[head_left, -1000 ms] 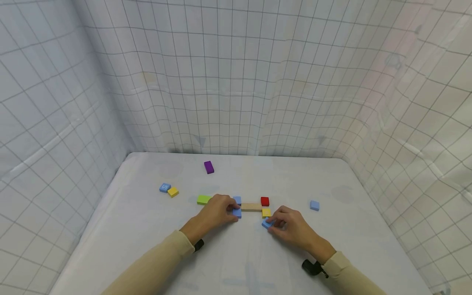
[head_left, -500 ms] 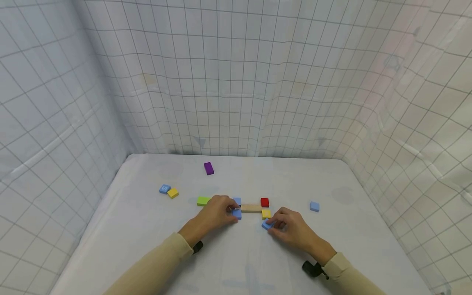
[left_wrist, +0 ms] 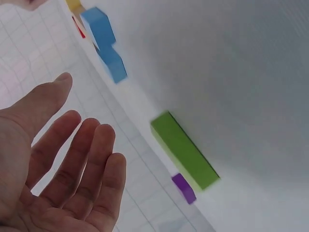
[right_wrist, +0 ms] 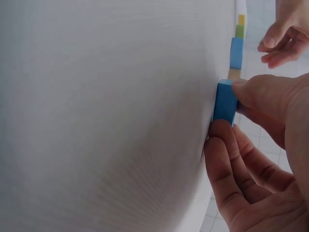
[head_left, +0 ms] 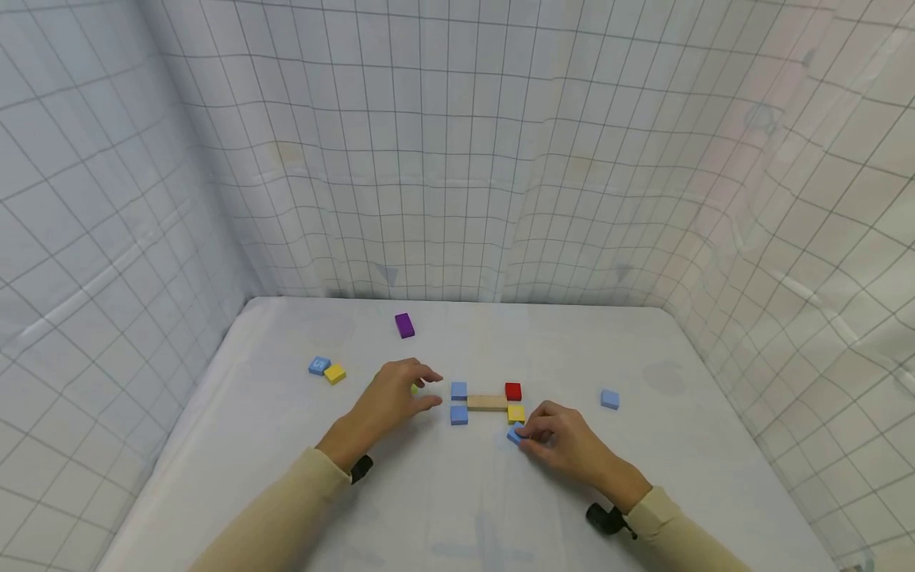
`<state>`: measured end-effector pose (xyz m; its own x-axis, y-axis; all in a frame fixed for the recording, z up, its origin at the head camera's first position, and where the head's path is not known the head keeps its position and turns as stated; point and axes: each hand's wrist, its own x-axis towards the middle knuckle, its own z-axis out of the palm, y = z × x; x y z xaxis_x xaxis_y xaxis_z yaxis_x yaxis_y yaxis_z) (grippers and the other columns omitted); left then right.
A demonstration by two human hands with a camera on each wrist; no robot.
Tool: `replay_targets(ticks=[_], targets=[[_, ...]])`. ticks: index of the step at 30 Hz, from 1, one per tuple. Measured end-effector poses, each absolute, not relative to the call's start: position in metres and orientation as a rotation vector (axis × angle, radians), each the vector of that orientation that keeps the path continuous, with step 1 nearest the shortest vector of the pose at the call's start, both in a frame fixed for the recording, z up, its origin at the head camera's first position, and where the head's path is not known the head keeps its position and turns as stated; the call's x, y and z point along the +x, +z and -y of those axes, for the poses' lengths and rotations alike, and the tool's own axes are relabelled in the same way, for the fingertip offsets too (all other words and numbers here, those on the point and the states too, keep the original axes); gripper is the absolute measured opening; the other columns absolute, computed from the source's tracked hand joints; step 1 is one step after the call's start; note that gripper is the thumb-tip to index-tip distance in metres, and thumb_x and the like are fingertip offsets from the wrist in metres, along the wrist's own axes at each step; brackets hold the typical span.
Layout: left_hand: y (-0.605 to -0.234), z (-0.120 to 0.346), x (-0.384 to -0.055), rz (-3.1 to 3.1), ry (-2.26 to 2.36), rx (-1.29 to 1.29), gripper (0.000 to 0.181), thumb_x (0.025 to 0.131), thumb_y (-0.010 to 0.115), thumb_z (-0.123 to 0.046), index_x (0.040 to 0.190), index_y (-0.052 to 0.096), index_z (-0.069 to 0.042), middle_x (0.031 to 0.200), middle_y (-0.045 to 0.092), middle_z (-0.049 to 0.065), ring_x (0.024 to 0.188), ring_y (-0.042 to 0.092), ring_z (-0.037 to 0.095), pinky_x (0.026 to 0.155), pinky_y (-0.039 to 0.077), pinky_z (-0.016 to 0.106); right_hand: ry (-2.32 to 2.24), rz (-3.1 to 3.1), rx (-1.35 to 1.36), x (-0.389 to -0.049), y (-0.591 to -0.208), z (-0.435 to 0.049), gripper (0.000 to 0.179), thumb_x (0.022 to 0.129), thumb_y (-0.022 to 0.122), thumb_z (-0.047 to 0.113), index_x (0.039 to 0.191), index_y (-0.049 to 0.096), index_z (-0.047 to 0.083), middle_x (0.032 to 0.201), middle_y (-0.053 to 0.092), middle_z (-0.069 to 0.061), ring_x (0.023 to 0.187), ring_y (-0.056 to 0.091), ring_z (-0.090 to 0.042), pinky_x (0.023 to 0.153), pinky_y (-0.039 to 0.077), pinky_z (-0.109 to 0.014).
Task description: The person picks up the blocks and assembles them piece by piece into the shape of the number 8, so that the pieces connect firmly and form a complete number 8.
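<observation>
My right hand pinches a small blue block between thumb and fingers, on the table just in front of a yellow block. My left hand is empty, its fingers spread apart, above a green block that it mostly hides in the head view. Right of that hand lie two blue blocks, a far one and a near one. A plain wooden strip runs from them to the yellow block, and a red block lies behind its right end.
A purple block lies toward the back of the white table. At the left, a blue block with a white mark touches a yellow block. Another blue block lies at the right. Gridded white curtains surround the table.
My left hand has let go of the near blue block and moved back to the left, its fingers spreading. The right hand stays in place with its blue block.
</observation>
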<state>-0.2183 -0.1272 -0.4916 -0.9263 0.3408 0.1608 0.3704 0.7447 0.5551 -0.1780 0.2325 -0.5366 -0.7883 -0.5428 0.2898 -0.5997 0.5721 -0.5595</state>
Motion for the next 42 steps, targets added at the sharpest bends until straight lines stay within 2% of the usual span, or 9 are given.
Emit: replay_targets(ticks=[7,15,24,31,42], targets=[[-0.494,0.158,-0.226,2.865,-0.869,-0.517,0.033,0.098,0.097,-0.018,0.128,0.088,-0.008,0.120,0.084,0.011,0.114,0.079,0.034,0.103,0.068,0.053,0.992,2.745,0.981,-0.178,-0.534,-0.232,0.019,0.098,0.094,0.005,0.116,0.093,0.011,0.110,0.077,0.000,0.092,0.070,-0.003,0.080,0.064,-0.023],[-0.488,0.197,-0.229,2.825,-0.829,-0.418,0.034,0.098,0.096,-0.015,0.129,0.087,-0.004,0.128,0.083,0.017,0.118,0.078,0.043,0.106,0.065,0.062,1.005,2.737,1.001,-0.179,-0.533,-0.232,0.017,0.098,0.094,0.004,0.114,0.093,0.012,0.109,0.077,0.000,0.092,0.071,-0.003,0.080,0.066,-0.023],[-0.488,0.244,-0.228,2.875,-0.750,-0.287,0.033,0.098,0.094,-0.015,0.127,0.087,-0.001,0.127,0.081,0.025,0.112,0.078,0.045,0.102,0.066,0.064,1.013,2.777,0.960,-0.180,-0.533,-0.232,0.017,0.098,0.094,0.007,0.114,0.093,0.012,0.109,0.077,0.001,0.093,0.070,-0.002,0.081,0.065,-0.023],[-0.496,0.263,-0.225,2.916,-0.676,-0.250,0.025,0.097,0.094,-0.008,0.117,0.087,0.004,0.118,0.080,0.027,0.104,0.078,0.041,0.094,0.068,0.058,1.016,2.771,0.963,-0.181,-0.533,-0.231,0.016,0.098,0.095,0.007,0.113,0.094,0.012,0.108,0.078,0.001,0.092,0.071,-0.003,0.081,0.065,-0.024],[-0.498,0.267,-0.226,2.870,-0.654,-0.292,0.008,0.096,0.094,-0.004,0.099,0.089,0.002,0.112,0.081,0.026,0.098,0.079,0.039,0.088,0.068,0.057,1.018,2.772,0.958,-0.181,-0.534,-0.232,0.015,0.098,0.095,0.008,0.111,0.094,0.015,0.108,0.078,0.002,0.092,0.071,-0.005,0.080,0.064,-0.024]])
